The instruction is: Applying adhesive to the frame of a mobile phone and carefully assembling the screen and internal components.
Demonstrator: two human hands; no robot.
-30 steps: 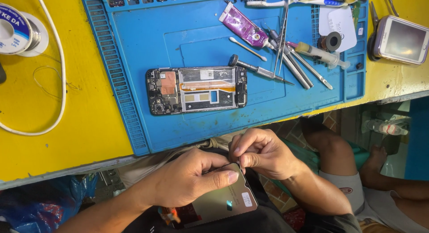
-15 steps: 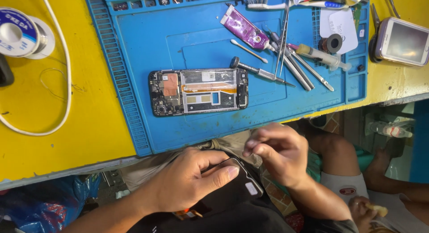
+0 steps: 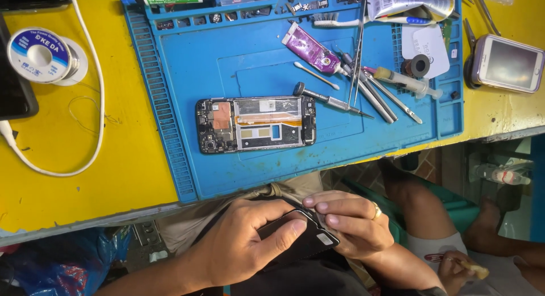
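two hands, left hand [image 3: 241,248] and right hand [image 3: 352,225], pinch a dark phone panel [image 3: 301,239] at lower centre, below the opened phone [image 3: 255,124] on the blue mat [image 3: 187,74].

Both forearms bare, no sleeves or gloves in view. Left hand [image 3: 238,248] wears nothing: no ring, no watch. Right hand [image 3: 352,222] has one gold-coloured ring [image 3: 376,212] (plain band, approx. mid-finger). Nails short & unpainted. Khaki shorts [image 3: 284,191] show at the lap, below the bench edge.
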